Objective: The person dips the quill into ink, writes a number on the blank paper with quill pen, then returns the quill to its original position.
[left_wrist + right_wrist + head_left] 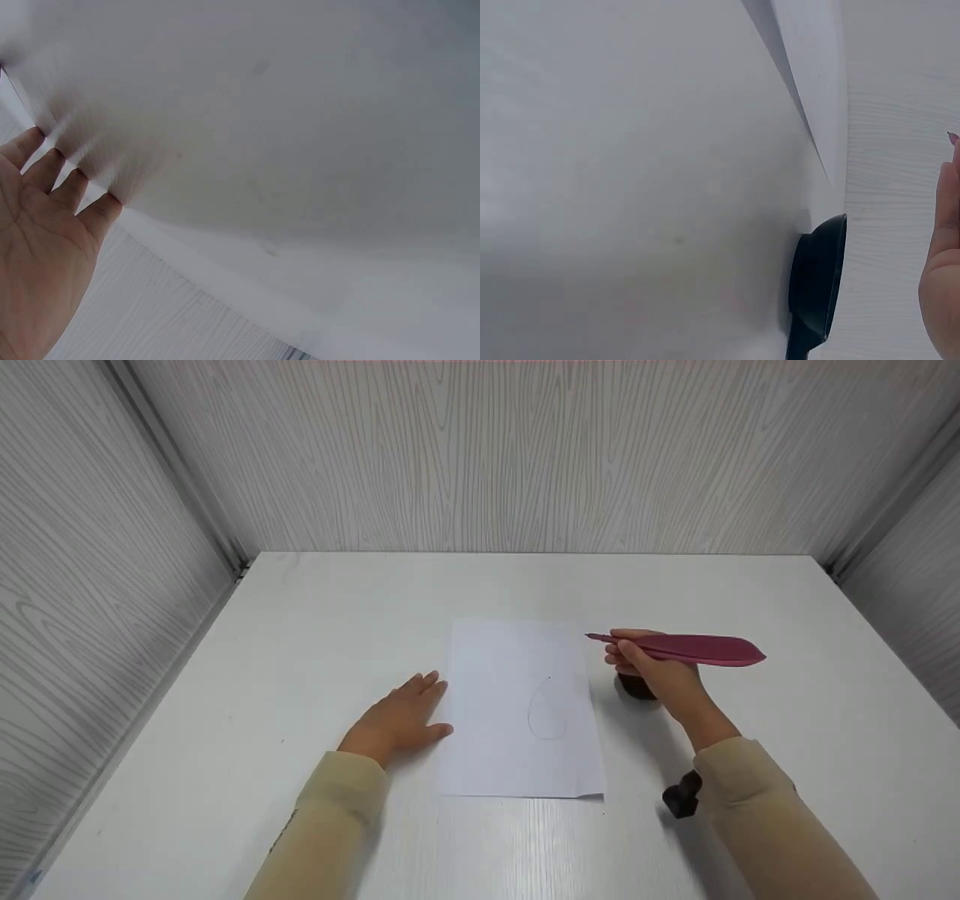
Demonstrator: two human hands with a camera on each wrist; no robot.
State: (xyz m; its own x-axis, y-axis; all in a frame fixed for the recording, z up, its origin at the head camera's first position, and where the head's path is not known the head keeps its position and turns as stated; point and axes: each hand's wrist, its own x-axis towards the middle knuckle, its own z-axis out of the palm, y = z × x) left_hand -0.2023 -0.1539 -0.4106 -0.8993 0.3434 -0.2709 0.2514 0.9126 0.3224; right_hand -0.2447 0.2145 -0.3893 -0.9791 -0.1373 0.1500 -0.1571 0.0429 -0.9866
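Observation:
A white sheet of paper (487, 765) lies on the table, with a thin curved line (529, 712) drawn on its right half. My left hand (401, 721) rests with spread fingers at the paper's left edge; the left wrist view shows its palm and straight fingertips on the white surface. Right of the paper, my right hand (667, 679) pinches a dark red feather quill pen (705, 651) near its tip. That tip points left, raised above the table by the paper's upper right edge. In the right wrist view only its point shows beyond the hand (941, 277).
Partly hidden under my right hand stands a dark round bowl-like thing (817, 274) with a handle. A small black angular piece (681, 796) shows beside the right sleeve. Pale wood-grain panels (480, 457) enclose the white table (337, 607) at the back and sides.

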